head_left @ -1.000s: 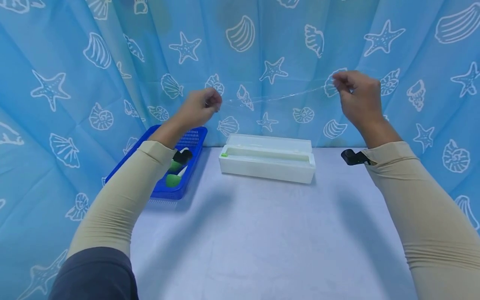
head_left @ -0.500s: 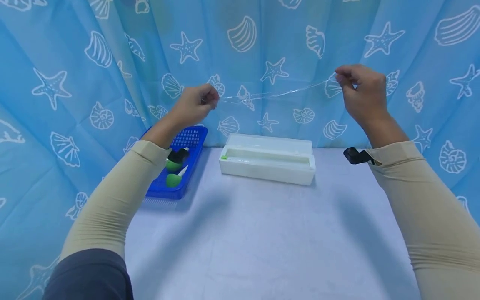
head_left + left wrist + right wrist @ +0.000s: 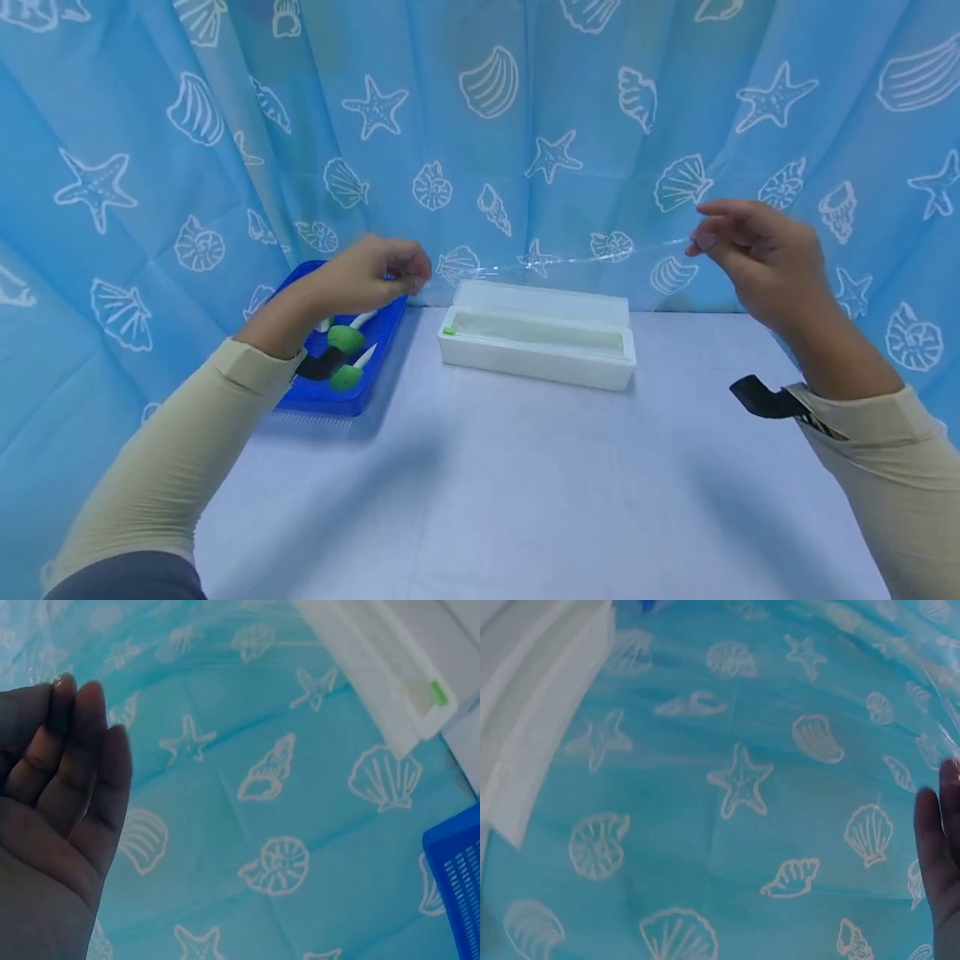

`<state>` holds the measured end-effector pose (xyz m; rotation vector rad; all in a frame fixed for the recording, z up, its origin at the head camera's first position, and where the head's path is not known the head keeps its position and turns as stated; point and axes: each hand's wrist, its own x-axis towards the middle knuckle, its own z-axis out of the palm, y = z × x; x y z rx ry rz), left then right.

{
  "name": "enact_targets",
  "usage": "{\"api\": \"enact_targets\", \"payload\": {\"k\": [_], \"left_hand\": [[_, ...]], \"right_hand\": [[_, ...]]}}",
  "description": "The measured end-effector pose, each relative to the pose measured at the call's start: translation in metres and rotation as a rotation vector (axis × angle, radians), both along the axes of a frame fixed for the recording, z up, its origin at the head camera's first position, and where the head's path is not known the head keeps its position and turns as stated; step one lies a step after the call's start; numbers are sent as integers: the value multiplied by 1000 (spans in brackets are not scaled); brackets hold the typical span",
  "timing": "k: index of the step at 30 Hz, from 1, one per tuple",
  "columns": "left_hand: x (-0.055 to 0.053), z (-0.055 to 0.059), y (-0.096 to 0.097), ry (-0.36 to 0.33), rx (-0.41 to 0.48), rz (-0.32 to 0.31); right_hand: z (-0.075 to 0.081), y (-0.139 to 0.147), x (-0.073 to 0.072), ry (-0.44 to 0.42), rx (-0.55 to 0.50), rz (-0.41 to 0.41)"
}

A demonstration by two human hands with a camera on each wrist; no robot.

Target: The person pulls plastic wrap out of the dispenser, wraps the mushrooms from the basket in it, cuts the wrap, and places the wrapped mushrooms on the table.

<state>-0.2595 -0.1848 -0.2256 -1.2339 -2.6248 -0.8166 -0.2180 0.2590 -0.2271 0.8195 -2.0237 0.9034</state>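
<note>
A sheet of clear plastic wrap (image 3: pixel 555 262) hangs stretched between both hands, above and behind a white box. Its left end is pinched between thumb and fingers of the left hand (image 3: pixel 375 271). My right hand (image 3: pixel 765 254) pinches the other end, a little higher, with some fingers loosely bent. The long white wrap dispenser box (image 3: pixel 536 367) lies on the table with its translucent lid (image 3: pixel 543 302) raised and a green slider (image 3: pixel 449 331) at its left end. In the left wrist view the wrap shows as faint creases above the left hand (image 3: pixel 64 787). Only fingers of the right hand (image 3: pixel 941 832) show in the right wrist view.
A blue plastic basket (image 3: pixel 375 367) stands at the left, partly behind the left forearm. Several green-and-white utensils (image 3: pixel 347 377) lie in it; their kind is unclear. A blue curtain (image 3: pixel 480 125) with white shell and starfish prints hangs behind the white table (image 3: pixel 540 492).
Both hands have come down with the wrap, the right one also moving to the right. The wrap now hangs just above the raised lid. The box has stayed in place.
</note>
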Motion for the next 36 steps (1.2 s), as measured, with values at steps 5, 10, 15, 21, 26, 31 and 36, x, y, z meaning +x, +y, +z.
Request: {"api": "enact_targets", "payload": {"k": [5, 10, 15, 21, 26, 31, 36], "left_hand": [[23, -17, -2, -114, -78, -95], [45, -50, 11, -261, -174, -167], [64, -105, 27, -368, -296, -255], [77, -147, 27, -366, -497, -209], [78, -174, 25, -374, -671, -120], [72, -194, 24, -385, -746, -74], [70, -210, 17, -404, -745, -107]], "right_hand": [[-25, 17, 25, -290, -137, 556], [-55, 34, 44, -504, 5, 712], [-87, 39, 51, -762, 121, 795], [-132, 12, 57, -1162, 179, 801], [-181, -23, 64, -1325, 258, 689], [-229, -43, 73, -1281, 371, 606], [-253, -40, 83, -1302, 338, 585]]}}
